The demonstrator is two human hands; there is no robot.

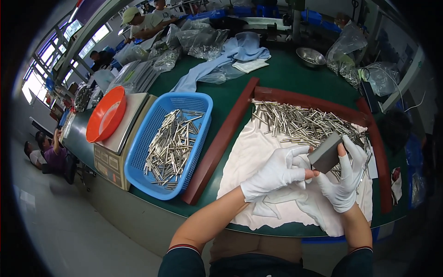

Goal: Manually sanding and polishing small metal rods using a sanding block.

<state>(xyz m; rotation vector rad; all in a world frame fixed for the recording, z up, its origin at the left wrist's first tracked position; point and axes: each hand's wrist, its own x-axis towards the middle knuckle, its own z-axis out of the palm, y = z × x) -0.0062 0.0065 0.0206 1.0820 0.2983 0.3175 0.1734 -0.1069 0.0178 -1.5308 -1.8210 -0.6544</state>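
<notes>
A dark grey rectangular block [326, 154] is held up over the white cloth [240, 175], tilted. My right hand [344, 180], in a white glove with bare fingertips, grips the block from the right. From the left, my left hand [281, 170], gloved the same way, has its fingers closed at the block's lower left edge. Behind and below the hands lies a loose heap of thin metal pins [295, 121] on the cloth. A crumpled white cloth [295, 201] bunches under my wrists.
Dark red wooden bars [221, 143] frame the cloth. To the left are a blue basket [203, 138] of similar pins and a scale [108, 159] bearing an orange-red bowl [98, 127]. A metal bowl [310, 57] and plastic bags [203, 39] stand farther back. Other people sit beyond.
</notes>
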